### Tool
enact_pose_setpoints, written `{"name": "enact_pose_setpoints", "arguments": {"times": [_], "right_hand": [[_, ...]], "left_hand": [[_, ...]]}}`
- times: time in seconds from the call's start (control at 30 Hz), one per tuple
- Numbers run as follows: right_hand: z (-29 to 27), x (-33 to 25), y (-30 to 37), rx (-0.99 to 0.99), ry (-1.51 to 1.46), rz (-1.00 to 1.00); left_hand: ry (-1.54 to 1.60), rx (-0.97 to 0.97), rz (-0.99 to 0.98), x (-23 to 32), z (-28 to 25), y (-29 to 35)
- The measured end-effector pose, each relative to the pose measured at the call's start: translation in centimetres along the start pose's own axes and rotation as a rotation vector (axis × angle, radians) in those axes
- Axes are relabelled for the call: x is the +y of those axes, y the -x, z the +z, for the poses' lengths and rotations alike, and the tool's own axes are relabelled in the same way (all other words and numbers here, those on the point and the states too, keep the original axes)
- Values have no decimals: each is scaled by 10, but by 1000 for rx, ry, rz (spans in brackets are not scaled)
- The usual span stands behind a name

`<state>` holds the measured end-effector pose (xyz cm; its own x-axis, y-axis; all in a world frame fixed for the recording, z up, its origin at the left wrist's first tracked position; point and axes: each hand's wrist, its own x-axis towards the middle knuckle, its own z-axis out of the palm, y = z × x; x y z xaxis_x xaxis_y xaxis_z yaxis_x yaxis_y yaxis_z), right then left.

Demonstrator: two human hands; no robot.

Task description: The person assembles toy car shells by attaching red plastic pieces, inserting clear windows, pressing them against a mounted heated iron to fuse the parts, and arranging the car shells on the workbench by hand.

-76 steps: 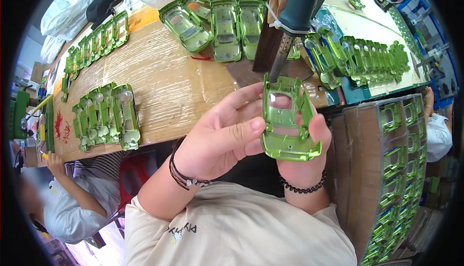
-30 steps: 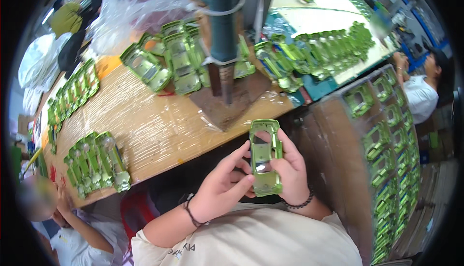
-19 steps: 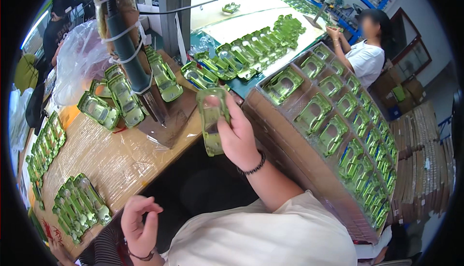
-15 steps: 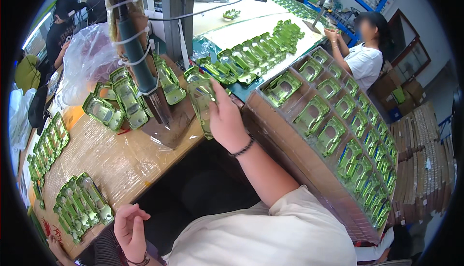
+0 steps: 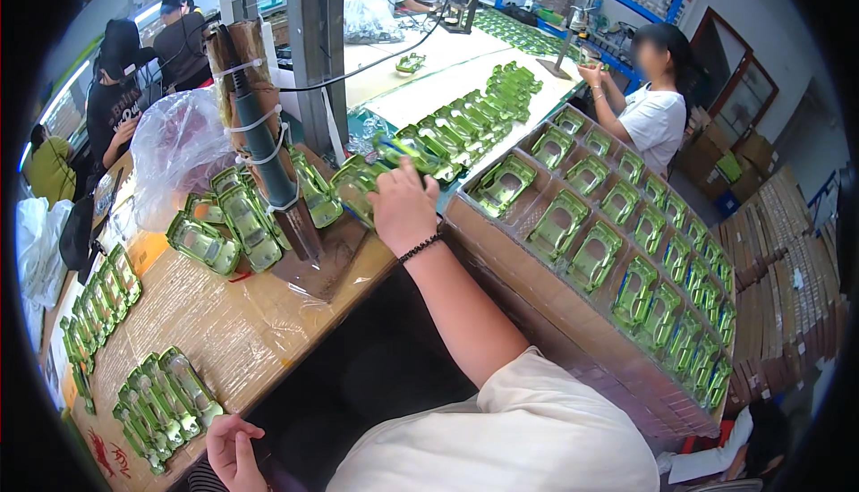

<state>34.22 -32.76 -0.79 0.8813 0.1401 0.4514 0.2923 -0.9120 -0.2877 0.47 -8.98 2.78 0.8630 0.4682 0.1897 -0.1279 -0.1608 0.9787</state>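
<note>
Car shells (image 5: pixel 252 225) look glossy plastic, the clear bag (image 5: pixel 179 152) crinkled film, the shirt (image 5: pixel 501 438) matt cloth.

Red handwritten characters (image 5: pixel 119 459) mark the table (image 5: pixel 259 340) at lower left — while pale lettering (image 5: pixel 125 112) crosses a black shirt (image 5: pixel 101 121) at upper left, too small to read surely.

Cannot see the palm of the right hand (image 5: pixel 407 207), with only the back facing the view. Cannot see the part of the green toy-car body shell (image 5: pixel 356 184) beneath that hand, nor tell grip from light contact. Cannot follow the left hand (image 5: pixel 233 449) past the wrist, cut off by the lower edge. Cannot view in full the shells behind the soldering iron (image 5: pixel 268 156). Cannot identify the co-worker's (image 5: pixel 653 107) handheld item, too small at right.
</note>
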Motion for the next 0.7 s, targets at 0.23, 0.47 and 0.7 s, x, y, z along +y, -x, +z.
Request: {"name": "enact_pose_setpoints", "arguments": {"times": [0.23,0.47,0.7], "right_hand": [[19,25,-20,80,218,149],[3,19,-14,112,-8,90],[7,22,-15,242,-8,39]], "left_hand": [[5,-39,-50,-8,-6,-1],[119,-44,-10,-43,-16,-6],[134,-60,-16,-45,-15,-8]]}}
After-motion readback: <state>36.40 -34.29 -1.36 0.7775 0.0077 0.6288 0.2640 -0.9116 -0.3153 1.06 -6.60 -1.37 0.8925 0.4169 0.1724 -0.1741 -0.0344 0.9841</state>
